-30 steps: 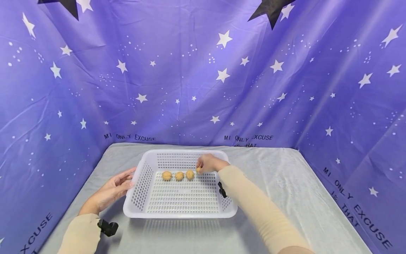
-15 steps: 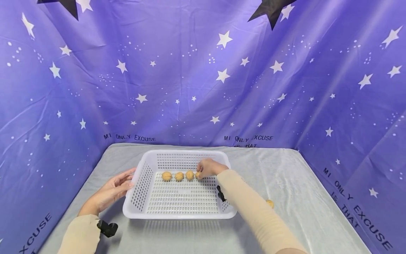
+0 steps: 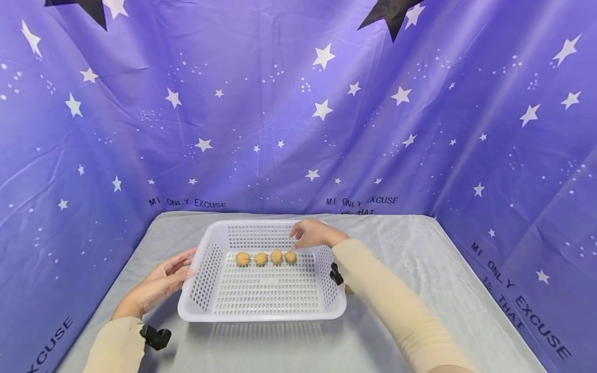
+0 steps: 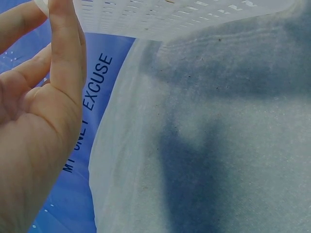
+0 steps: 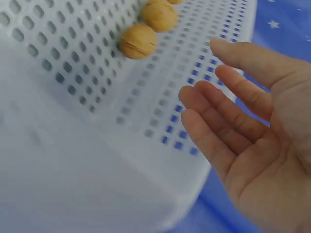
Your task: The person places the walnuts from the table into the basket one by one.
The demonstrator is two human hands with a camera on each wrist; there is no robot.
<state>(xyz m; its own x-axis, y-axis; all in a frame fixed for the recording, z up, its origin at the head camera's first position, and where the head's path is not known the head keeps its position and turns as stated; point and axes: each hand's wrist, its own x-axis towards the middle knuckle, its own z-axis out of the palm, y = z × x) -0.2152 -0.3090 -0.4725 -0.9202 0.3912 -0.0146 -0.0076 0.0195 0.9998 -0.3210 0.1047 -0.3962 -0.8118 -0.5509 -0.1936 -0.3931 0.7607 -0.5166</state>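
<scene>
A white plastic basket (image 3: 261, 317) with perforated walls stands over the grey cloth. In it, several walnuts (image 3: 276, 257) lie in a row towards the back of its floor. My left hand (image 3: 160, 282) holds the basket's left rim, pinching it between thumb and fingers, as the left wrist view shows from below. Over the basket's back right corner, my right hand (image 3: 311, 233) hovers empty, fingers spread and relaxed, just above and right of the last walnut. The right wrist view shows its bare palm and two walnuts (image 5: 138, 41) clearly, apart from the fingertips.
Outside the basket's right side, another walnut (image 3: 349, 290) sits on the grey cloth (image 3: 420, 280), partly hidden by the right sleeve. A purple star-printed curtain (image 3: 261, 103) rises behind the table and along both sides.
My right hand has let go of the rightmost walnut, leaving it in the row, and has risen up and right with its fingers loosened. The left hand keeps its hold on the rim.
</scene>
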